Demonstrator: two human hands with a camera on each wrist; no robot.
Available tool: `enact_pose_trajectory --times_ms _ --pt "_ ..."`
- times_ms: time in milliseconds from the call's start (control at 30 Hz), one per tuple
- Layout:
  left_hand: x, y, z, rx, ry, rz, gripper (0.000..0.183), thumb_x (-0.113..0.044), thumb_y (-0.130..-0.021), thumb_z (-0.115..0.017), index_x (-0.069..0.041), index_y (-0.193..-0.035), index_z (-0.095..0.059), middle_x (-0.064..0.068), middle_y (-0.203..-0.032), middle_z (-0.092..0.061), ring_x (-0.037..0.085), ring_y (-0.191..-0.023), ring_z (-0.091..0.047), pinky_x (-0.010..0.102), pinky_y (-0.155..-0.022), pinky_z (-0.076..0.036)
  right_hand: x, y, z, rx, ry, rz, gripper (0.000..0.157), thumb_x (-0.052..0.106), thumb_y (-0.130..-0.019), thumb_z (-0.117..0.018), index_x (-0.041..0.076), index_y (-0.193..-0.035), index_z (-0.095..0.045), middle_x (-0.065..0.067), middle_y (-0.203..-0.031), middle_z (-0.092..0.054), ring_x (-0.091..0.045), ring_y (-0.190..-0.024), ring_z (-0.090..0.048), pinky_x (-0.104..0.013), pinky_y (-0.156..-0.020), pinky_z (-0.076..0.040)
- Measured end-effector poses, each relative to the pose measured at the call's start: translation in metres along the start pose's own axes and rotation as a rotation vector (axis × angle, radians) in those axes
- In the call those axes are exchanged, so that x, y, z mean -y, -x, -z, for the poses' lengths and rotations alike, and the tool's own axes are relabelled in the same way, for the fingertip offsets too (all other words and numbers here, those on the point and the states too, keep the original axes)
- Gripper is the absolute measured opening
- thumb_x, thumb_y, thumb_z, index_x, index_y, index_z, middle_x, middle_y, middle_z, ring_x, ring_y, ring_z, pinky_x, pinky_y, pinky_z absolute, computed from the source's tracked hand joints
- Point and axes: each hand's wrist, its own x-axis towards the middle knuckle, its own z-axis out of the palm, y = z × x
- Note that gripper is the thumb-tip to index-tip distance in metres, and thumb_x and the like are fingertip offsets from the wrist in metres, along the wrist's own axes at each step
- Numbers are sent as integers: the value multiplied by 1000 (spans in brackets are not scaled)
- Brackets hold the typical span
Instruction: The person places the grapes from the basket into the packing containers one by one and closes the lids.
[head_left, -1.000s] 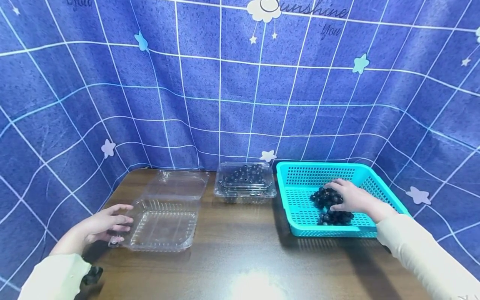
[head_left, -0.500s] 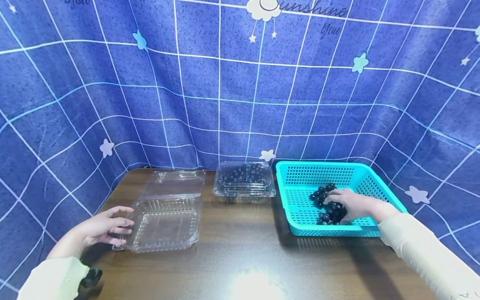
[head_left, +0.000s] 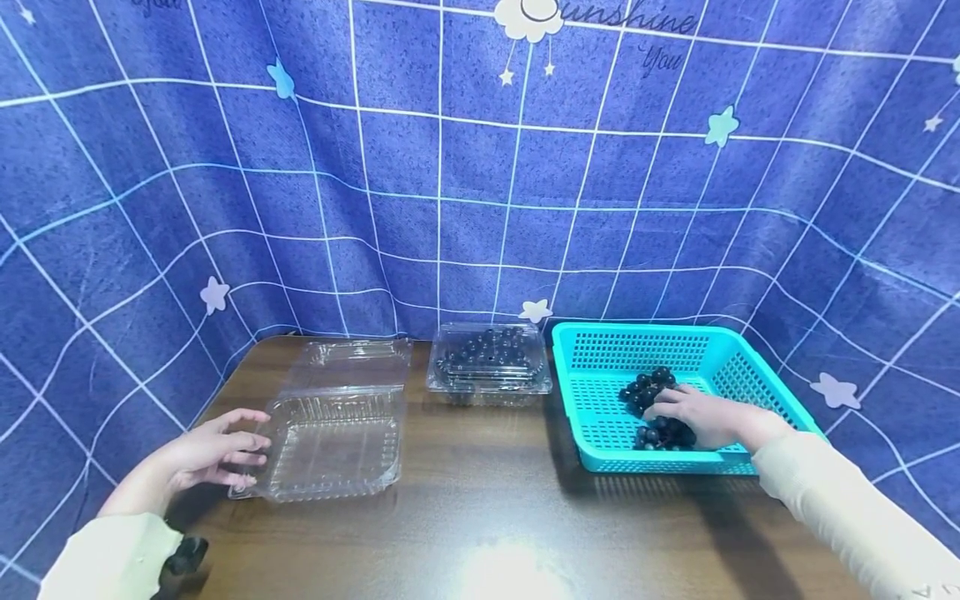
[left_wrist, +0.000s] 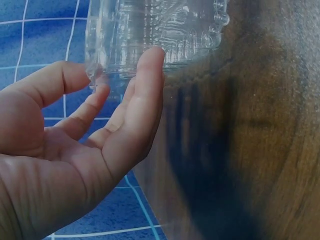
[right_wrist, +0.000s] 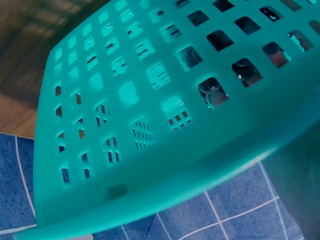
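Observation:
My left hand (head_left: 217,450) is at the left rim of a hinged clear plastic clamshell (head_left: 330,492), its lid folded back. The fingers are spread and bent, tips touching the rim; in the left wrist view they meet the clear plastic edge (left_wrist: 150,30). My right hand (head_left: 708,417) reaches inside a turquoise perforated basket (head_left: 637,462), fingers curled over the nearer bunch of dark grapes (head_left: 654,435); its thumb is hidden. Another cluster of dark grapes (head_left: 637,396) lies just beyond. The right wrist view is mostly basket wall (right_wrist: 125,165), with grapes glimpsed through its holes.
A closed clear clamshell (head_left: 487,388) with dark grapes inside stands at the back middle. The brown wooden table (head_left: 450,517) is bordered by a blue checked curtain (head_left: 480,167) behind and at both sides. A dark object (head_left: 186,554) sits at the left cuff.
The clamshell at my left hand has shifted slightly to the right, the hand with it. My right hand has moved lower onto the nearer grapes, uncovering more of the farther cluster.

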Motion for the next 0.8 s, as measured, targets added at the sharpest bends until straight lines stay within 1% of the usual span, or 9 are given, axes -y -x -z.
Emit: enact_pose_trajectory --times_ms 100,233,333,400,467,567,667,800 --pt "-2 0 0 -5 -16 -4 30 -12 -96 -48 -20 -124 -40 7 -109 -56 22 -97 -61 52 -82 -56 1 -1 -2 9 31 16 75 -19 -62 -68 17 -126 -55 -11 -124 -53 -39 -111 -47 -50 -80 -53" --pt "-6 1 0 -5 -26 -5 31 -12 -96 -48 -18 -125 -38 8 -111 -56 24 -99 -61 53 -83 -55 3 -3 -5 9 58 40 81 -29 -60 -58 18 -127 -55 -11 -126 -54 -37 -112 -47 -52 -81 -52" --pt "-9 2 0 0 -29 -11 30 -12 -96 -48 -20 -124 -39 7 -111 -56 24 -99 -61 53 -83 -55 5 -4 -6 8 61 39 82 -31 -61 -54 17 -127 -55 -10 -125 -54 -36 -112 -48 -53 -82 -52" --pt "-11 2 0 5 -32 -18 29 -12 -96 -48 -24 -122 -40 6 -111 -55 23 -100 -61 53 -83 -55 6 -4 -6 18 72 28 83 -31 -62 -51 17 -129 -54 -9 -126 -54 -36 -112 -48 -52 -82 -52" --pt "-12 2 1 8 -39 -25 28 -12 -97 -47 -28 -120 -42 5 -111 -55 23 -100 -60 53 -83 -55 7 -4 -5 29 92 17 81 -30 -64 -51 17 -131 -53 -9 -127 -54 -35 -113 -48 -51 -82 -52" --pt "-14 0 1 13 -44 -31 28 -12 -98 -46 -31 -118 -42 4 -111 -54 22 -101 -60 53 -83 -55 9 -5 -4 33 121 9 80 -29 -67 -52 17 -132 -52 -9 -128 -55 -35 -113 -49 -53 -81 -52" --pt "-16 0 1 11 -47 -33 28 -12 -97 -46 -28 -120 -41 5 -111 -53 22 -100 -59 53 -83 -55 10 -7 -4 29 149 18 74 -24 -70 -56 19 -130 -53 -6 -125 -57 -33 -110 -50 -53 -74 -53" --pt "-20 0 -2 -1 -51 -36 30 -13 -96 -48 -25 -122 -40 7 -112 -53 22 -100 -59 53 -82 -55 8 -9 -8 14 166 28 59 -10 -76 -65 23 -124 -56 -1 -119 -58 -30 -106 -50 -49 -65 -53"
